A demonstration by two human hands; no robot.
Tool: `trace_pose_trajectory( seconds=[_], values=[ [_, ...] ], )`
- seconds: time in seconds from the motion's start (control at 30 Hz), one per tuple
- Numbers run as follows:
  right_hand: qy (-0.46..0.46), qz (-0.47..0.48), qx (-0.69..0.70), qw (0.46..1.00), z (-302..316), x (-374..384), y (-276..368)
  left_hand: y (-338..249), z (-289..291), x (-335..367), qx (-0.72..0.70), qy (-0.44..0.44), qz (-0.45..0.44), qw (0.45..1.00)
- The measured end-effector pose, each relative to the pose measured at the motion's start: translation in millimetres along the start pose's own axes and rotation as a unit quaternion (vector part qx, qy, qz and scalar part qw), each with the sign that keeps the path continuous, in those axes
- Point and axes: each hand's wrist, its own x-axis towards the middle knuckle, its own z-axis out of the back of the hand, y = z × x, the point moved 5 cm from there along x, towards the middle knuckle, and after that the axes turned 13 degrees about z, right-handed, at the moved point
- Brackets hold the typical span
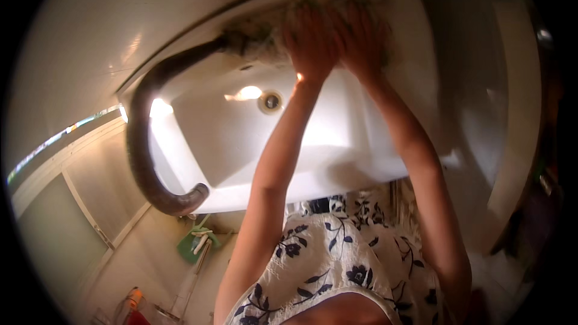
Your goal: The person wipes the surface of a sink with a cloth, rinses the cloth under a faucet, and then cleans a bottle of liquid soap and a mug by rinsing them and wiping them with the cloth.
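Both hands lie side by side at the far end of a white basin (391, 138), on a crumpled, wet-looking patterned cloth (259, 42). My left hand (310, 42) has its fingers stretched forward over the cloth. Beside it, touching or nearly so, my right hand (361, 39) reaches over the same cloth with its fingers spread. The fingertips of both are blurred and dim. From the cloth's left end a long, dark brown tube-like thing (139, 126) curves along the basin's left rim and hooks inward near the front corner. Whether it joins the cloth I cannot tell.
A round drain (271, 102) sits in the basin floor, left of my left forearm. Low on the left is a green plastic holder (192, 244) with small items, near a frosted panel (60, 229). A pale wall (515, 120) rises on the right.
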Motion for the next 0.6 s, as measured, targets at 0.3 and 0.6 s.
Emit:
trace_pose_trajectory(
  seconds=[0.3, 0.6],
  values=[
    [0.079, -0.024, -0.016, 0.996, -123.6, -178.0, -86.3, -95.3, -147.8, -138.7, -0.107, 0.096, -0.051, 0.988],
    [0.212, -0.048, 0.029, 0.976, -158.2, -356.5, -59.6, -106.8, -207.8, -313.3, -0.173, 0.254, -0.121, 0.944]
  ],
)
